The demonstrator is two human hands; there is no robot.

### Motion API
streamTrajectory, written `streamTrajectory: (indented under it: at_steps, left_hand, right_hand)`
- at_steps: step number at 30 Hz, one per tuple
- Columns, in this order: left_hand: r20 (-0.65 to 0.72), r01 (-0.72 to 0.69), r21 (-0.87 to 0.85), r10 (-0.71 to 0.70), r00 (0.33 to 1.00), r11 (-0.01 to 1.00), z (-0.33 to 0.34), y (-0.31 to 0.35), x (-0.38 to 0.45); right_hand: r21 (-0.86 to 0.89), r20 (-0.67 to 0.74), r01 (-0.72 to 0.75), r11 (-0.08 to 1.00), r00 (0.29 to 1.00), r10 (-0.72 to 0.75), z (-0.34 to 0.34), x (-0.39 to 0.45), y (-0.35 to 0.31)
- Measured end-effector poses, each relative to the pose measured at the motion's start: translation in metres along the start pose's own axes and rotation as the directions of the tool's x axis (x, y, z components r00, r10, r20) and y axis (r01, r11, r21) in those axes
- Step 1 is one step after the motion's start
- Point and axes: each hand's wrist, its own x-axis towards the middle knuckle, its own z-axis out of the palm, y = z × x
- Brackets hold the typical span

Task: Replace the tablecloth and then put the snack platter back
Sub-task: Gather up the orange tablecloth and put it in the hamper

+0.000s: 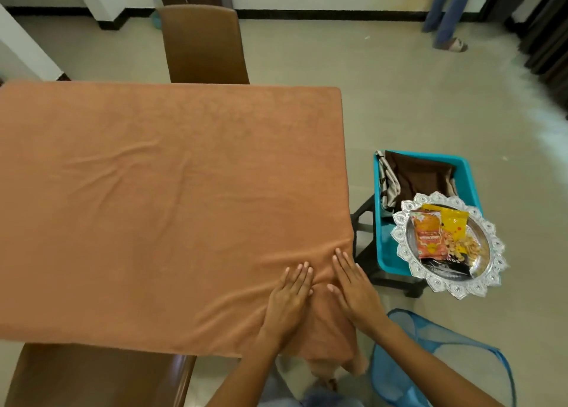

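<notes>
I see straight fingers of my left hand [287,302] and right hand [356,293] pressing flat on the orange tablecloth [159,197] near its corner; the snack platter [451,246] rests on a blue bin [470,176] beside the table.

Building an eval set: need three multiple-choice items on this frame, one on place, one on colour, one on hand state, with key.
1. Where is the snack platter?
A. on the table
B. on the blue bin beside the table
C. on a chair

2. What colour is the tablecloth?
A. orange-brown
B. white
C. green

3. How are the left hand and right hand?
A. gripping the platter
B. flat on the cloth, fingers straight
C. out of view

Key: 1 B, its rim rests on the blue bin. 2 A, the cloth covers the table. 3 B, both palms press near the corner.
</notes>
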Motion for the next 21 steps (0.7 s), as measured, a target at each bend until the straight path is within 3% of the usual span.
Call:
streamTrajectory:
  at_steps: [8, 17, 21]
  left_hand:
    - [-0.175, -0.29, 0.245, 0.336, 0.925, 0.925, -0.019, -0.082, 0.04]
    - [-0.263, -0.245, 0.316, 0.333, 0.906, 0.917, -0.08, -0.21, 0.087]
    - [-0.33, -0.138, 0.323, 0.248, 0.911, 0.936, -0.104, -0.276, 0.098]
  right_hand:
    - [-0.103, -0.051, -0.007, 0.995, 0.999, 0.002, -0.002, 0.039, -0.037]
    - [-0.16, -0.07, -0.083, 0.984, 0.995, 0.072, 0.018, 0.143, -0.096]
    - [-0.2, -0.078, -0.093, 0.975, 0.994, 0.079, 0.026, 0.205, -0.124]
